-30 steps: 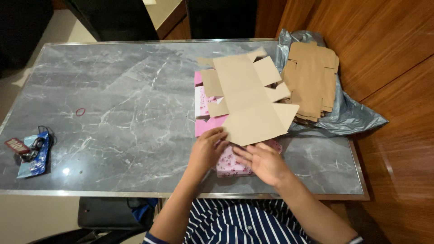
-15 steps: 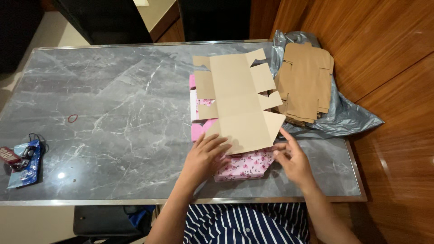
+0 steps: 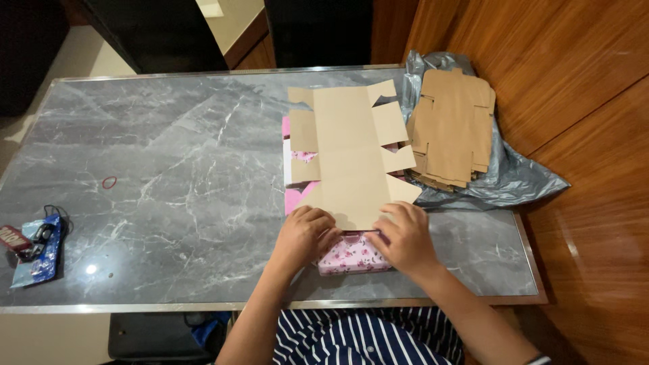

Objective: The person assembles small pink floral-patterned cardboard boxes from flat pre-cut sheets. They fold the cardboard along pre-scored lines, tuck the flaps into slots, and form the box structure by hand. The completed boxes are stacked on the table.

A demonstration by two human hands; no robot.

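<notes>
A flat brown cardboard box blank (image 3: 351, 152) with side flaps lies on the grey marble table (image 3: 176, 169), on top of pink floral printed pieces (image 3: 355, 255). My left hand (image 3: 307, 233) presses on the blank's near left edge with fingers curled. At the near right edge my right hand (image 3: 404, 233) also grips the blank, fingers bent over it. Both hands hold the near end of the cardboard; the pink pieces show beneath and to the left of it.
A stack of brown cardboard blanks (image 3: 449, 128) rests on a grey plastic bag (image 3: 520, 172) at the right. At the left lie a red rubber band (image 3: 109, 182) and a blue packet with keys and a tag (image 3: 34, 247). Wooden panelling stands to the right.
The cardboard blank has straightened to lie square to me. My right hand moved from open beside the blank to gripping its near right edge; my left hand's fingers curled on the near left edge.
</notes>
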